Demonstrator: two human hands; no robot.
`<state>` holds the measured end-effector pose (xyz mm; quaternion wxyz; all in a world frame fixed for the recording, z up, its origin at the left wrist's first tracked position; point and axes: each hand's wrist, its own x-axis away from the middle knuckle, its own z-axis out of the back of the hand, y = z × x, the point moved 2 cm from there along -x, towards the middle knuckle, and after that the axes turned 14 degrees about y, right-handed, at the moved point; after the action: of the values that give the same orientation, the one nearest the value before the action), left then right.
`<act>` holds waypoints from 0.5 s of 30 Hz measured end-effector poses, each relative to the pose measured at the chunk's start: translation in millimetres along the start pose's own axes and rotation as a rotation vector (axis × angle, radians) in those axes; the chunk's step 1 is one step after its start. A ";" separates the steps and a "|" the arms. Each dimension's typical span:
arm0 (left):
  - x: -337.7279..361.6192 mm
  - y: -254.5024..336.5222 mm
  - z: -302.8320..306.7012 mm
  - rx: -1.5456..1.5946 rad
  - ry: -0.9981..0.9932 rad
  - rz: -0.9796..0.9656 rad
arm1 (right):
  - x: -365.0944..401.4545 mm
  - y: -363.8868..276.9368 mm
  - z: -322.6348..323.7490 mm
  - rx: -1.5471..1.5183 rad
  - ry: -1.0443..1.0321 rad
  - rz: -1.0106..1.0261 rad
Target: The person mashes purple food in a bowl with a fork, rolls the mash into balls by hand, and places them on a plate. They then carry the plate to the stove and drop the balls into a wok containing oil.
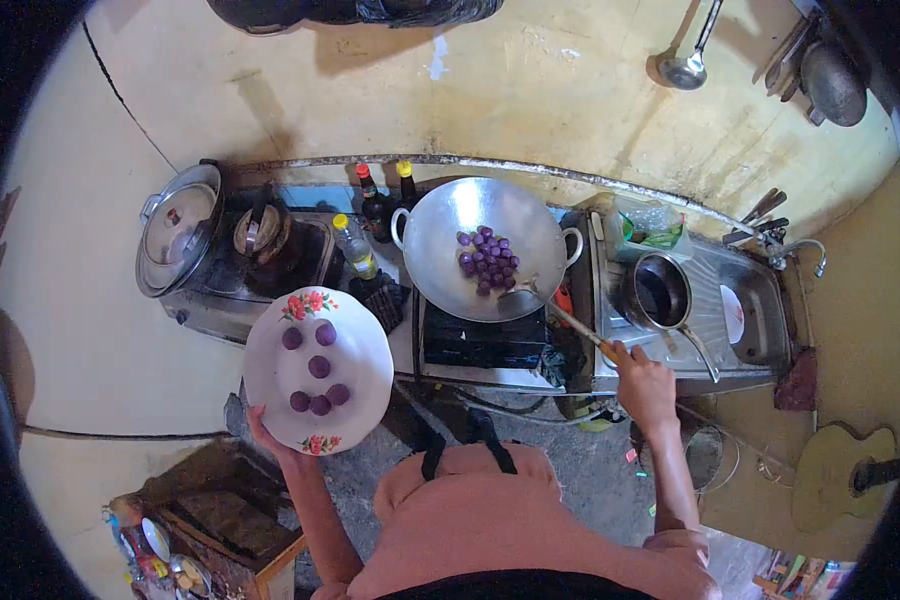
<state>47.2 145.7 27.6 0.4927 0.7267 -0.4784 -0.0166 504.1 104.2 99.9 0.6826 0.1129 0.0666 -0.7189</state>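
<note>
A white plate with red flowers on its rim [270, 385] is held out in my left hand [267, 432], fingers closed on its near left edge. Several round purple balls [319, 367] lie spread on it. My right hand [642, 385] grips the wooden handle of a metal spatula [577, 322]. The spatula's head rests inside a large silver wok [435, 255], at the near right side. Many more purple balls [487, 262] sit heaped in the wok's middle. The wok stands on a black stove [480, 340].
Bottles with a yellow cap [354, 245] and a red cap [375, 205] stand left of the wok. A lidded pot [177, 225] is farther left. On the right are a saucepan [657, 290], its handle jutting forward, and a sink [760, 315]. A ladle [682, 72] hangs on the wall.
</note>
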 end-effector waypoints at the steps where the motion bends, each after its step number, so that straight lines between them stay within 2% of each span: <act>1: 0.5 -0.7 -0.3 0.024 0.003 0.023 | 0.5 -1.7 -11.1 -0.004 0.020 -0.011; 4: -6.0 -0.4 8.3 0.032 -0.003 0.042 | 0.5 -3.9 -54.0 -0.019 0.085 -0.038; 9: -3.8 5.2 5.4 0.047 -0.038 0.058 | -14.0 -22.7 -104.7 -0.036 0.074 -0.154; 15: -21.5 2.0 26.4 0.041 -0.014 0.035 | -43.8 -52.9 -118.6 -0.094 0.122 -0.218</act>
<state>21.1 142.4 5.9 0.4748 0.7279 -0.4948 -0.0033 461.7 179.2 -6.6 0.5996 0.1165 0.1534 -0.7768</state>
